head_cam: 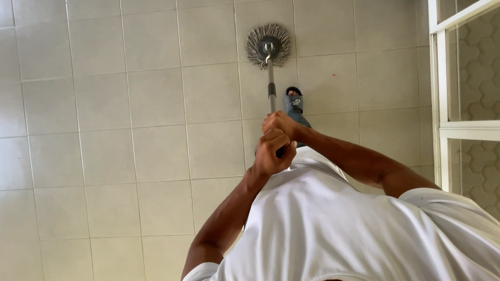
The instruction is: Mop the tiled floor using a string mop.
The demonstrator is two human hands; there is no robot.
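One round grey mop (268, 45), metal handle (270, 86)

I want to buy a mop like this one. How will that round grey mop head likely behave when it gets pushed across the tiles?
The mop head is a splayed ring of strands, so it probably flops and drags rather than rolls. The thin metal handle looks stiff and likely light; the left hand and right hand grip it together. The tiled floor looks smooth, so it should slide easily.

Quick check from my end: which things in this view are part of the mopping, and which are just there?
In use:
mop
left hand on the handle
right hand on the handle
tiled floor

Just there:
sandal on the foot
white door frame
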